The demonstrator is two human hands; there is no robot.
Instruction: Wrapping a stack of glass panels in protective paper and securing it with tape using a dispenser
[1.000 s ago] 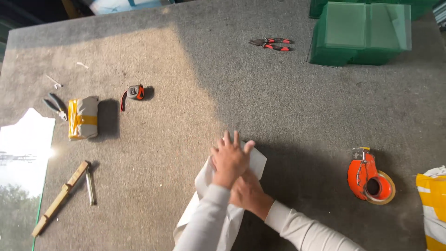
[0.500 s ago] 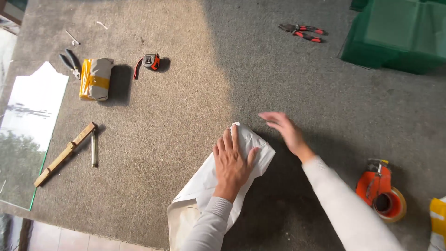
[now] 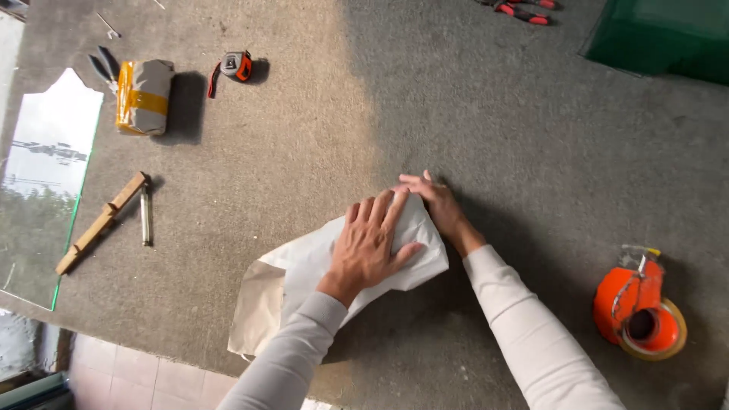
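While pressed flat under L hand [image 3: 372, 243], fingers spread, white paper wrap [image 3: 342, 262] part-folded; R hand [image 3: 437, 205] fingers tucking far edge. Near-left flap unfolded; tape dispenser [image 3: 642, 315] untouched, right.

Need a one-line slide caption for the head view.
Both hands, left hand and right hand, press a folded white paper onto grey felt.

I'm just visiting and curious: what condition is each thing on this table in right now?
White paper: folded, pressed flat.
Left hand: open, palm down on the paper.
Right hand: fingers at the paper's far edge.
Tape dispenser: loaded with a roll, untouched.
Tape measure: retracted.
Wrapped block: taped shut.
Glass pane: lying flat.
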